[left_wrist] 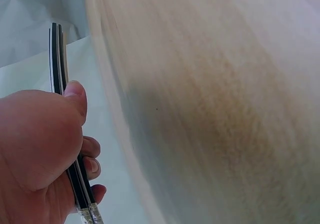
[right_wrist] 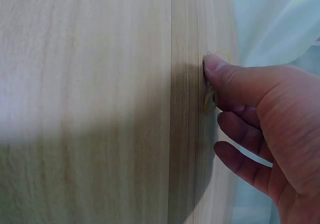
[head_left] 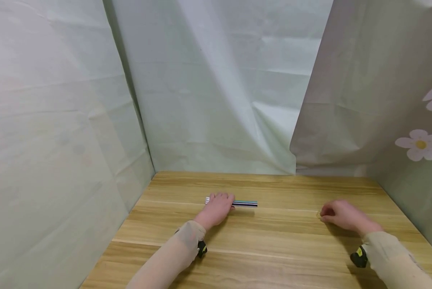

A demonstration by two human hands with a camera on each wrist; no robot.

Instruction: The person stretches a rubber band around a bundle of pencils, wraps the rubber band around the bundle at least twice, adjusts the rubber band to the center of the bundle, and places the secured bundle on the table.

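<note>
One bundle of slim sticks (head_left: 245, 204) lies crosswise in the left hand (head_left: 217, 208), toward the far side of the wood-grained surface (head_left: 273, 241); I cannot count every stick, but at least two dark ones show side by side, and at least two silvery ends (left_wrist: 90, 215) poke out past the fingers on the person's left. The two hands are well apart from each other; the left one is wrapped round the bundle, its fingers curled over it, and whether the sticks touch the wood I can't tell; the right hand (head_left: 343, 216) pinches one thin yellowish band (head_left: 318, 214) between thumb and finger, near the wood on the person's right, its loops partly hidden by the thumb. Two pale sleeves (head_left: 172, 257) cover the forearms, with one dark device (head_left: 202, 249) at each wrist; two white flowers (head_left: 419, 145) with yellow centres show on the right-hand sheet (head_left: 414, 192).
</note>
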